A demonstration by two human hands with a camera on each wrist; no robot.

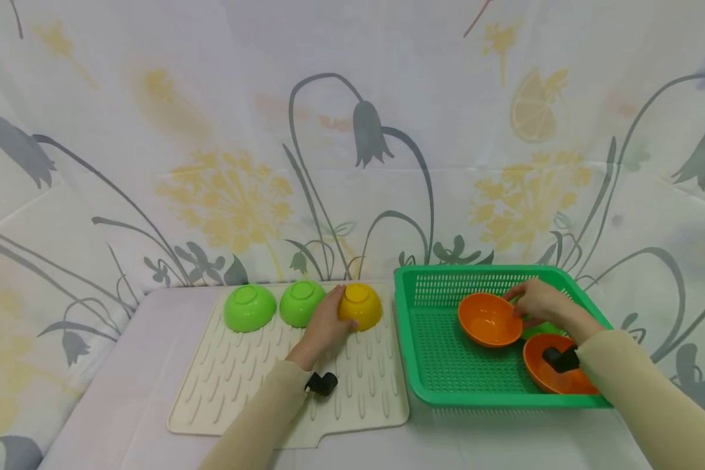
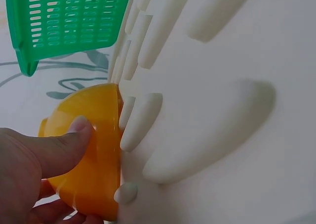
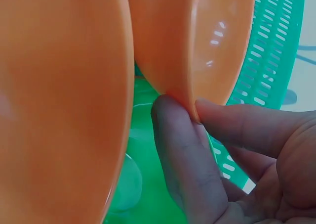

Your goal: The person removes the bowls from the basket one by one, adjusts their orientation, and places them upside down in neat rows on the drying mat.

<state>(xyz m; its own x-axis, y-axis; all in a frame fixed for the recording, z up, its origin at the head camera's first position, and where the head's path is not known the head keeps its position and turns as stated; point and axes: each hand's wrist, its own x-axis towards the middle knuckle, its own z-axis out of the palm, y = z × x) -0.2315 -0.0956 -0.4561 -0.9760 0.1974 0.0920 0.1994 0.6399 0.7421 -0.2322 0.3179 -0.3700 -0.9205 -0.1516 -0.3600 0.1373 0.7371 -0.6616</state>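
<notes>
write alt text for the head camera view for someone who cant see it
A person's left hand holds an upturned yellow bowl beside two green bowls on a cream drying mat, while the right hand pinches the rim of an orange bowl inside a green basket.

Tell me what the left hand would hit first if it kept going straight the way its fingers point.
The left hand already grips the yellow bowl, upside down on the drying mat, so that bowl comes first. Beyond it the line seems to run toward the basket, though depth is unclear.
</notes>
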